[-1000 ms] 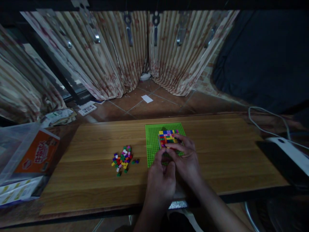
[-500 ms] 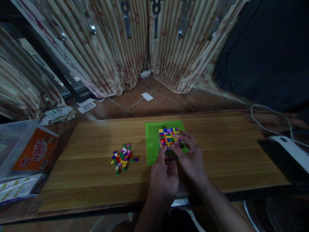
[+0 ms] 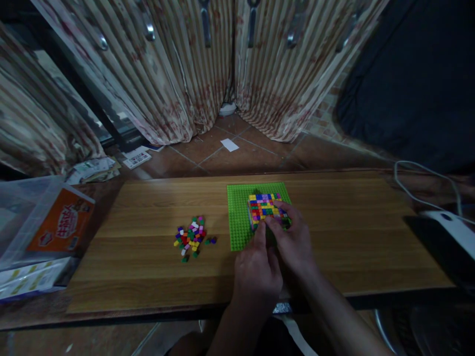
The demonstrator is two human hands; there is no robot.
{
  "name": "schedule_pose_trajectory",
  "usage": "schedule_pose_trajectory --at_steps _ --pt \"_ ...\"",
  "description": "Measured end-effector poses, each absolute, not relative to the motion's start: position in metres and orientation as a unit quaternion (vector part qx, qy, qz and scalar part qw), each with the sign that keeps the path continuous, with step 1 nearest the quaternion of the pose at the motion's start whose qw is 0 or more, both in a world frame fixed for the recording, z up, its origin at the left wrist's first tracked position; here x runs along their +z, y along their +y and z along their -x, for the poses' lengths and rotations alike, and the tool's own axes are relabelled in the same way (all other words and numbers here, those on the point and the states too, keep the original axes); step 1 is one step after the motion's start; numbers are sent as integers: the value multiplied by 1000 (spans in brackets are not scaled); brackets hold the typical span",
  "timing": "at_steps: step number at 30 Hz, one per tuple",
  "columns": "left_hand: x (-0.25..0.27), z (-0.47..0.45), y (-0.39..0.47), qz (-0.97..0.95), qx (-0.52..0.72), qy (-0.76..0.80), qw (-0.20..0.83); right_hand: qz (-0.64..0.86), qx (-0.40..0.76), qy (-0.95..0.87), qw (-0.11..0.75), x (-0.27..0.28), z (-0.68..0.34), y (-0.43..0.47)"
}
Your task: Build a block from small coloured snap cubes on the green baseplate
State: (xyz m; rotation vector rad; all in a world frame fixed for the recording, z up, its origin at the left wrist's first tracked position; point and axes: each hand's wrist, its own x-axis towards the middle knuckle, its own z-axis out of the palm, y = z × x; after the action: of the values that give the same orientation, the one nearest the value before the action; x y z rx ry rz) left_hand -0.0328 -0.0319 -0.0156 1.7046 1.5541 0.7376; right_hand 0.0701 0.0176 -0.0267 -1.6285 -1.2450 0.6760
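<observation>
A block of small multicoloured toy bricks (image 3: 264,203) stands on a green studded baseplate (image 3: 238,222) in front of me. My right hand (image 3: 295,235) is closed round the block's right side, thumb at the near edge and fingers over the top right. With its index finger stretched forward, my left hand (image 3: 258,269) presses on the block's near edge beside my right thumb. Its other fingers are curled in, and their inner side is hidden. Both hands cover the near right part of the baseplate. Left of it lies a pile of loose toy bricks (image 3: 191,237) in mixed colours.
The wooden table (image 3: 148,284) carries all this. At left are a clear plastic bin (image 3: 27,207) with an orange label and a carton (image 3: 33,282). A black and white device (image 3: 445,237) with a cable lies at right. Curtains (image 3: 178,89) hang beyond.
My left hand has turned: its index finger now reaches straight to the block's near edge, with the others more curled. My right hand stays at the block. The whole view has shifted slightly.
</observation>
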Motion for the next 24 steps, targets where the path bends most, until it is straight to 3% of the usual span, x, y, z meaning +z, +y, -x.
schedule_pose_trajectory --at_steps 10,20,24 --pt "-23 30 -33 -715 294 587 241 663 221 -551 457 -29 -69 16" --pt "-21 25 -35 -701 312 596 236 654 235 -550 464 -31 -70 17" --pt "-9 23 -38 -659 405 582 251 651 233 -538 482 -29 -76 15"
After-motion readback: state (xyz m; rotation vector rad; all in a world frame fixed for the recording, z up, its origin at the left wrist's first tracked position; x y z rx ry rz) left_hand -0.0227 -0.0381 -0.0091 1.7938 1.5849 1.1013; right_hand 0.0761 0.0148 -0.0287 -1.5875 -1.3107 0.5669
